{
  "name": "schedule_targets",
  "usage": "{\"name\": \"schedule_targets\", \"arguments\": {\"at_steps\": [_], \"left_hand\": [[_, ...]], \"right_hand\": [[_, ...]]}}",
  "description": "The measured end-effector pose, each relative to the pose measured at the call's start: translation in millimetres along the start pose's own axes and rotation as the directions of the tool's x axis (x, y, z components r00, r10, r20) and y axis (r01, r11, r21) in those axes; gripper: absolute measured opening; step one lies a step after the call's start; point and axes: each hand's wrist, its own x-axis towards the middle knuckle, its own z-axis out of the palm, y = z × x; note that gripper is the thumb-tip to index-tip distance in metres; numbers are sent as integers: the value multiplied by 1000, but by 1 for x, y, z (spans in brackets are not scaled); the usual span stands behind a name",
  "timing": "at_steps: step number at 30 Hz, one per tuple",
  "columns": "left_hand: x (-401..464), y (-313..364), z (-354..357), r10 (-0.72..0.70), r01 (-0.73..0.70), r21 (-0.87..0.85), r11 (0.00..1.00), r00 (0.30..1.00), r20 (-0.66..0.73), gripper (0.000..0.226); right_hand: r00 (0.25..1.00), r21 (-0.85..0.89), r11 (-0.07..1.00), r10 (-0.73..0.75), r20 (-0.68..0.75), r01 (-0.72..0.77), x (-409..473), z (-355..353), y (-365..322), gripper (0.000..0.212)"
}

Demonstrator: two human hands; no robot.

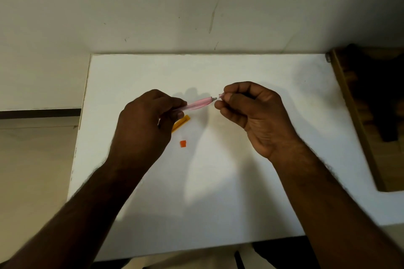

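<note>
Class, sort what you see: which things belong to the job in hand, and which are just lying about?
In hand: pink pen, gripped by the left hand; small pink end piece, pinched by the right hand.
Lying about: yellow strip; small orange piece, both on the white table.

This looks like a plain room in a home or small office. A white table (218, 203) stands against a bare, scuffed white wall (153, 6), with a beige floor (32, 159) and dark skirting (39, 113) at its left and brown wooden furniture (354, 116) at its right.
</note>
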Motion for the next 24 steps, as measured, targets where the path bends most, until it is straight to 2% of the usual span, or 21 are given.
{"name": "schedule_targets", "arguments": {"at_steps": [10,17,24], "left_hand": [[0,0,1,-11,11,10,1000,1000,7,19],[0,1,1,-12,11,23,1000,1000,18,19],[1,0,1,-24,23,19,1000,1000,18,18]], "right_hand": [[999,-83,996,-35,33,38,-1,2,2,15],[985,-258,950,-165,54,174,1,3,6,17],[971,-342,909,-216,102,238,3,0,8,17]]}}
